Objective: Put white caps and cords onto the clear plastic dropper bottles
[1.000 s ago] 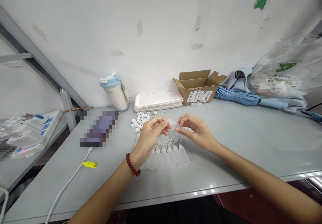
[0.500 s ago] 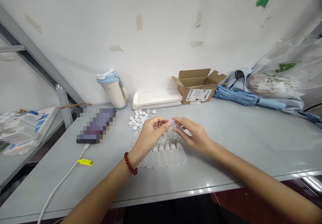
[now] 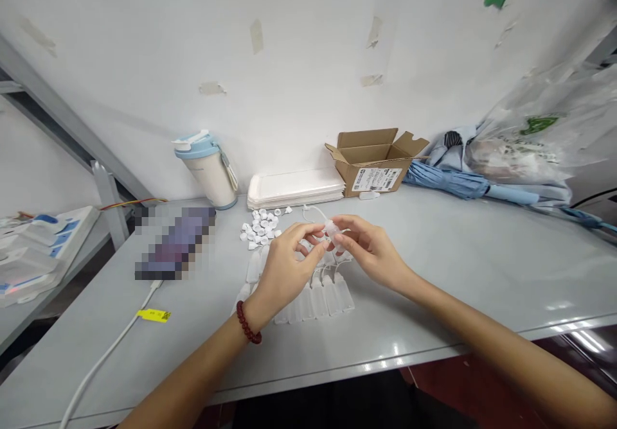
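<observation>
A small translucent plastic bottle (image 3: 330, 228) is held up above the table between my hands. The fingers and thumb of my right hand (image 3: 373, 249) are closed round its right side. My left hand (image 3: 292, 259) has thumb and forefinger against its left side, near the neck. From the bottle's top a thin strap (image 3: 315, 210) curves up to the left, with a small cap at its end. Beneath my hands lie several similar bottles (image 3: 313, 302) in rows, partly hidden by my left hand. Left of them is a pile of white caps (image 3: 263, 227).
White trays (image 3: 296, 187) are stacked at the wall beside an open cardboard box (image 3: 371, 166). A blue-lidded cup (image 3: 207, 169) and a blurred phone (image 3: 178, 243) with a cable stand left. On the right lie a folded blue umbrella (image 3: 448, 182) and a plastic bag (image 3: 525, 140).
The held bottle has turned more upright, and its strap, earlier by my left fingers, now points up and left, free of them. My left fingertips have moved onto the bottle. The view has shifted slightly.
</observation>
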A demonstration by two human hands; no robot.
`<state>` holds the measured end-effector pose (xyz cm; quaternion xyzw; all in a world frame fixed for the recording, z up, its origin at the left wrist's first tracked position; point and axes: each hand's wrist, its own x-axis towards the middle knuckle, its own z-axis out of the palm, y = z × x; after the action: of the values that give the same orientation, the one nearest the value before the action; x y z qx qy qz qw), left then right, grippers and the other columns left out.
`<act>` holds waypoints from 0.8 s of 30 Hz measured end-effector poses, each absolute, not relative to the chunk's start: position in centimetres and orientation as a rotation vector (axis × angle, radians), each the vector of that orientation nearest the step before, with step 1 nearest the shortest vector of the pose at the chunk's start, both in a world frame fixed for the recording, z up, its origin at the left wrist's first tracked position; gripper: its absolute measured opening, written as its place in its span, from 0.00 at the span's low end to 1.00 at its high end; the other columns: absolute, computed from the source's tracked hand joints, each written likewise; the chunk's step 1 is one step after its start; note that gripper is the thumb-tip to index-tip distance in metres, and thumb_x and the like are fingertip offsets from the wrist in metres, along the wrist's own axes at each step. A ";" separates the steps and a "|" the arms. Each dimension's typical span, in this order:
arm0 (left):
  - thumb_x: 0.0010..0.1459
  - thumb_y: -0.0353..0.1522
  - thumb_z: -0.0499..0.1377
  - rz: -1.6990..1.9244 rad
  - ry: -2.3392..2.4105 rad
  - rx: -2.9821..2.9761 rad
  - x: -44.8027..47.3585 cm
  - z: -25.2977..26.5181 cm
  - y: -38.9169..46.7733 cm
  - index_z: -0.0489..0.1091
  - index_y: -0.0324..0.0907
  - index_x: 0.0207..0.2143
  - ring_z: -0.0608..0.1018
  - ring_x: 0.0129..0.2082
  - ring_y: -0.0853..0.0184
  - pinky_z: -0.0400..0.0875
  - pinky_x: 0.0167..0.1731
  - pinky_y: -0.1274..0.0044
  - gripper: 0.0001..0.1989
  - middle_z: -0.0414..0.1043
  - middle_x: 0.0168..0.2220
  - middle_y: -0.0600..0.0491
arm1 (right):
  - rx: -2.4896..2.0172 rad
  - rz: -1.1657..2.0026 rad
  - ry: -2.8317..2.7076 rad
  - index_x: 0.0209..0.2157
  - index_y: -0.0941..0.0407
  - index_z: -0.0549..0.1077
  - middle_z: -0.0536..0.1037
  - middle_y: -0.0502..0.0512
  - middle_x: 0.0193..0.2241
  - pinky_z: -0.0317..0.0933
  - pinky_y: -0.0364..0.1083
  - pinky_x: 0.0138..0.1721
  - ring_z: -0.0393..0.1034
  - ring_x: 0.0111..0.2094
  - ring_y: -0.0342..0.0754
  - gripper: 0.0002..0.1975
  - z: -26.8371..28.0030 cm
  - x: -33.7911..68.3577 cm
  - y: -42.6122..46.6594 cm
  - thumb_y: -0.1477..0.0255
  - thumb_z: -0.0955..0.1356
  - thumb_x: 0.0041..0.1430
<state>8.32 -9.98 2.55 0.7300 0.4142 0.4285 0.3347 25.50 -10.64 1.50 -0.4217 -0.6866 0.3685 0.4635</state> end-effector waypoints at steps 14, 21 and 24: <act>0.57 0.24 0.54 1.399 0.940 2.553 8.8 1.7 -10.4 0.65 0.39 0.48 0.68 0.48 0.60 0.67 0.49 0.64 0.15 0.69 0.44 0.46 | -0.859 1.387 -1.300 0.39 0.56 0.65 0.74 0.50 0.30 0.68 0.45 0.29 0.73 0.27 0.44 0.14 2.4 25.6 -10.4 0.66 0.70 0.53; 0.57 0.25 0.55 1.367 0.927 2.545 8.7 1.7 -10.5 0.64 0.38 0.49 0.68 0.49 0.60 0.67 0.49 0.64 0.16 0.68 0.45 0.45 | -0.812 1.459 -1.216 0.39 0.55 0.66 0.76 0.50 0.30 0.67 0.45 0.29 0.72 0.26 0.43 0.14 2.2 25.8 -10.3 0.68 0.71 0.52; 0.57 0.25 0.55 1.359 0.916 2.529 8.7 1.7 -10.5 0.63 0.38 0.50 0.68 0.49 0.60 0.67 0.49 0.65 0.17 0.67 0.46 0.45 | -0.808 1.452 -1.228 0.39 0.55 0.66 0.76 0.51 0.30 0.67 0.45 0.29 0.71 0.26 0.43 0.14 2.3 25.8 -10.3 0.68 0.71 0.52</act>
<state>8.69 -10.52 1.75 0.8374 0.3034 0.4501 0.0640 25.80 -10.27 2.32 -0.3359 -0.5106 0.6036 0.5120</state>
